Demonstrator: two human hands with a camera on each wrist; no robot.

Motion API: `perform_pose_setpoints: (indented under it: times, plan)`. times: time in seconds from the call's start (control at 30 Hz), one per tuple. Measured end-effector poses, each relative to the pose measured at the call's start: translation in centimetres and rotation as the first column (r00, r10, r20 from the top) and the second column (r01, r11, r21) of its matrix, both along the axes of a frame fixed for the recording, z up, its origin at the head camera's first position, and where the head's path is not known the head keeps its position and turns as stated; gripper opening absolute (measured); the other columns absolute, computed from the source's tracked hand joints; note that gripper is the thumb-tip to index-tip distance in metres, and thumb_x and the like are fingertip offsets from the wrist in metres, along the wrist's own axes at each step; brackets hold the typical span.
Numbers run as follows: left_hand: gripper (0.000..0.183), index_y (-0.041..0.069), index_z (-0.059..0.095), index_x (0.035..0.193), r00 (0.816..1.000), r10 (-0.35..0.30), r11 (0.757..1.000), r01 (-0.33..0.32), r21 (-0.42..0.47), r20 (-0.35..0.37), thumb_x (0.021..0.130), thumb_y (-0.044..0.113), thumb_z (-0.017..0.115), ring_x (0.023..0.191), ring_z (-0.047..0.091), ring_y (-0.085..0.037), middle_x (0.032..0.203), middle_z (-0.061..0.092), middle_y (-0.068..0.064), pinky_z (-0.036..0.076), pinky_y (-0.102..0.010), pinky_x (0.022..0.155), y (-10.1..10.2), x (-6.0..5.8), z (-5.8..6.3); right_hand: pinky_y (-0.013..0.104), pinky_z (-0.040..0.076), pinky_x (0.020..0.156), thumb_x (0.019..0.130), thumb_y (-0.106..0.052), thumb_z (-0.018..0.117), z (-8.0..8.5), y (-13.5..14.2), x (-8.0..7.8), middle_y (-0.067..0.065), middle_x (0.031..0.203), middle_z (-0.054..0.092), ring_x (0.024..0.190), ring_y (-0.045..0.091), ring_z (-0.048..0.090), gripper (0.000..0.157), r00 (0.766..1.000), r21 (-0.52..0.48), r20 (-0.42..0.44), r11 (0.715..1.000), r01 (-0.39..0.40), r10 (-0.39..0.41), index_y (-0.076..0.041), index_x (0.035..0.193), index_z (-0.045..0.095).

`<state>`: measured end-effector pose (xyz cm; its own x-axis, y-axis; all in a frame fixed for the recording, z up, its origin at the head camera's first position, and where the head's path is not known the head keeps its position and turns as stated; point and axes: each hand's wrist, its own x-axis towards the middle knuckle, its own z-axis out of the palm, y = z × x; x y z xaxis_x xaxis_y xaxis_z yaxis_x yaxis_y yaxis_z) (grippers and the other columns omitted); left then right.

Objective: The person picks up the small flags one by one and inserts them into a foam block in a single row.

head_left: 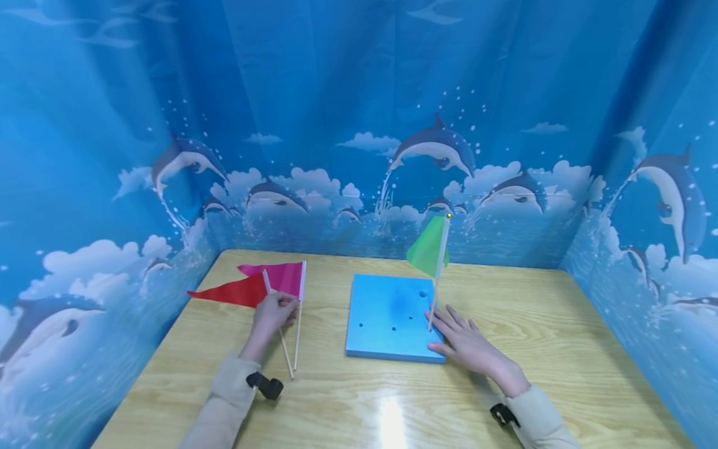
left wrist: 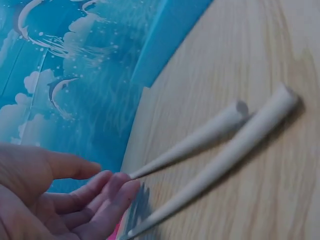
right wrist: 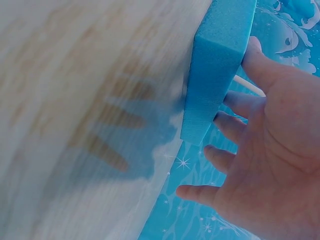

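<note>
My left hand (head_left: 275, 313) lies over the sticks of two pennant flags, one red (head_left: 238, 290) and one magenta (head_left: 286, 277). Its fingertips are right at the magenta flag's stick (head_left: 298, 337). In the left wrist view, thumb and fingers are apart, and both pale sticks (left wrist: 215, 181) run past the fingertips along the table. A flat blue block (head_left: 387, 318) with several small holes sits mid-table. From its right side a green flag (head_left: 427, 246) stands upright on a stick. My right hand (head_left: 462, 337) rests with spread fingers at the block's right edge, thumb on its front corner.
The wooden table (head_left: 533, 337) is ringed on the left, back and right by a blue curtain (head_left: 336, 93) printed with dolphins. Black straps (head_left: 266, 385) with small devices sit at both wrists.
</note>
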<state>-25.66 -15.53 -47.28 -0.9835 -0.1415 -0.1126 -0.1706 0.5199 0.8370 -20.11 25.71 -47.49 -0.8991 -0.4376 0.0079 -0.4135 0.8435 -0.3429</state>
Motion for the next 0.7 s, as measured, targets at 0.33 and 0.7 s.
perform_pose_setpoints:
  times: [0.33,0.7]
  plan:
    - [0.020,0.003,0.068,0.090,0.998,-0.054,0.968,0.050,-0.247,-0.010,0.074,0.014,0.073,0.072,0.061,-0.015,0.076,0.068,-0.003,0.049,-0.028,0.064,0.4,0.2,-0.9,0.072,0.013,0.100,0.091,-0.047,0.049,0.0,-0.1,0.0,0.008,0.151,0.022,0.138,0.038,0.011,0.066,1.000,0.002,-0.002,1.000,0.002,-0.002,-0.019,0.146,0.024]
    - [0.015,0.005,0.067,0.083,0.991,-0.117,0.950,0.091,-0.300,-0.070,0.070,0.009,0.073,0.068,0.062,-0.012,0.071,0.068,-0.001,0.048,-0.028,0.063,0.9,0.0,-1.2,0.072,0.013,0.100,0.091,-0.047,0.050,0.0,0.0,0.0,0.009,0.151,0.022,0.138,0.038,0.011,0.067,1.000,-0.005,-0.006,1.000,0.004,-0.004,-0.019,0.146,0.025]
